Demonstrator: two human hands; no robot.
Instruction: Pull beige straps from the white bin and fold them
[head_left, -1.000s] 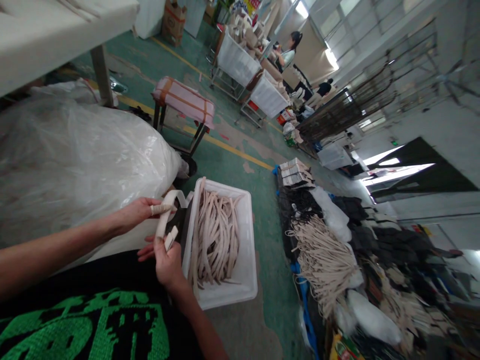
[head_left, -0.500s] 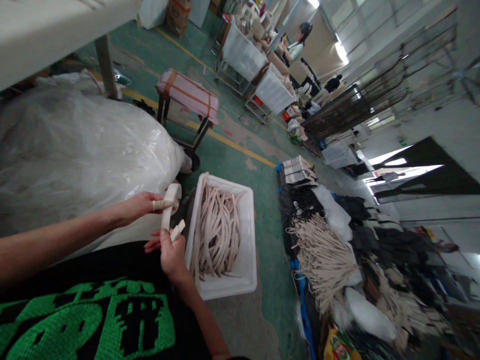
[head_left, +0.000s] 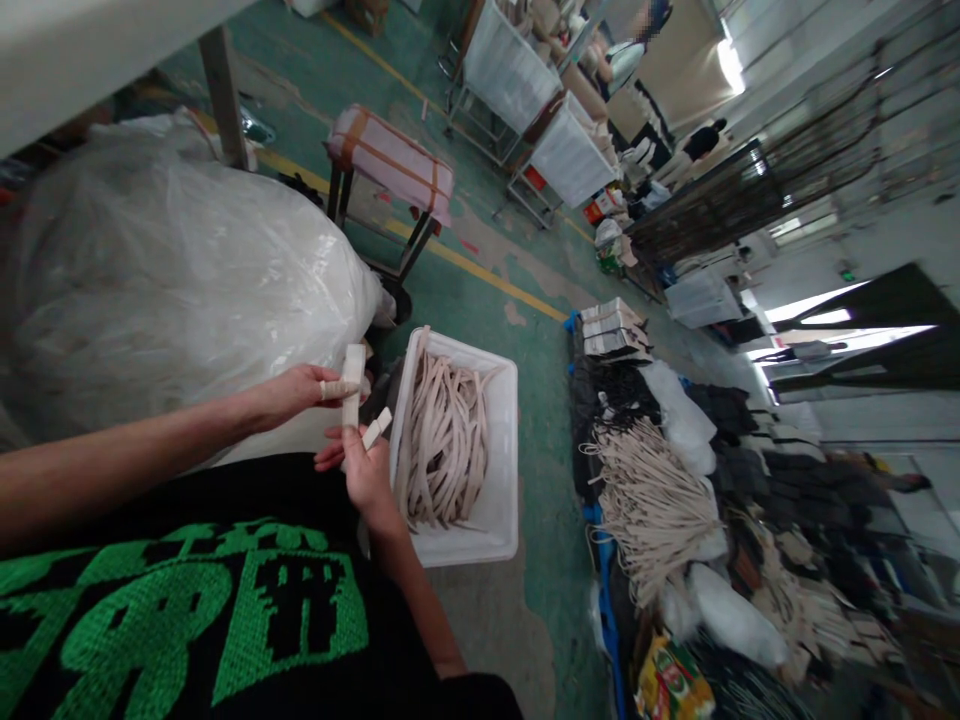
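A flat cream strap (head_left: 352, 408) is stretched between my two hands, in front of my black shirt. My left hand (head_left: 307, 388) pinches its upper part; one finger has a pale wrap around it. Below, my right hand (head_left: 369, 472) grips the lower part between thumb and fingers, and a short folded end sticks out past the thumb. Just right of my hands stands a white plastic bin (head_left: 506, 460), filled with long beige strips (head_left: 446, 440) of similar look. My fingers partly cover the strap.
Left lies a big clear plastic bag (head_left: 187, 260) beneath a table edge (head_left: 112, 60). A pink-padded stool (head_left: 390, 160) stands ahead. Bundled beige cords (head_left: 652, 500) lie on a blue pallet (head_left: 611, 630) at right. White carts (head_left: 510, 70) and a person (head_left: 619, 65) are farther off.
The camera view has shifted, so hands and bin appear slightly higher and farther right. The strap's upper end, a rounded loop before, now looks flatter. Both hands keep their hold.
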